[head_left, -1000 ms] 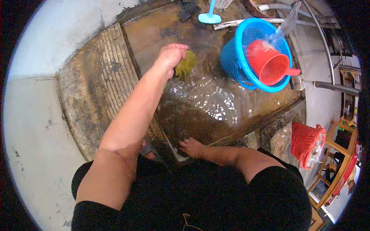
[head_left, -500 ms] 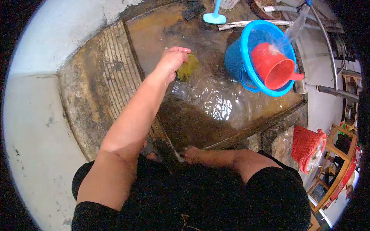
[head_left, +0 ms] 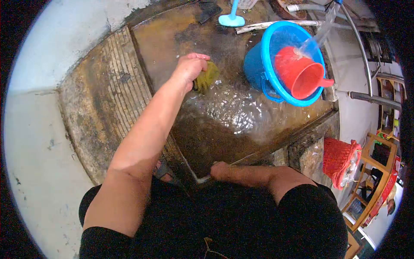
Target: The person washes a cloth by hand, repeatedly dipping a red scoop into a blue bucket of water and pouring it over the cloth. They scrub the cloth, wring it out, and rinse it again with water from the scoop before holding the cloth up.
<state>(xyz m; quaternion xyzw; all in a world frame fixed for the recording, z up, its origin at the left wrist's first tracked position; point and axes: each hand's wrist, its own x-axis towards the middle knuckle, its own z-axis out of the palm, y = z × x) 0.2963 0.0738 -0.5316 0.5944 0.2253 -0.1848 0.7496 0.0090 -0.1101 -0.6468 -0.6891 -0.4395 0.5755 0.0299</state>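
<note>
Bright blue on round plastic bucket; red on handled plastic dipper and woven basket. Olive-yellow on soft clump. Pale turquoise on flat-headed tool. Parallel stripes on brown-grey ridged concrete.

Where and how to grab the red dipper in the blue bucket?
By its handle, coming from the person's right and near side. On the red dipper that's the slim part, and it juts out over the rim of the blue bucket. That side probably avoids the water stream falling from beyond.
</note>
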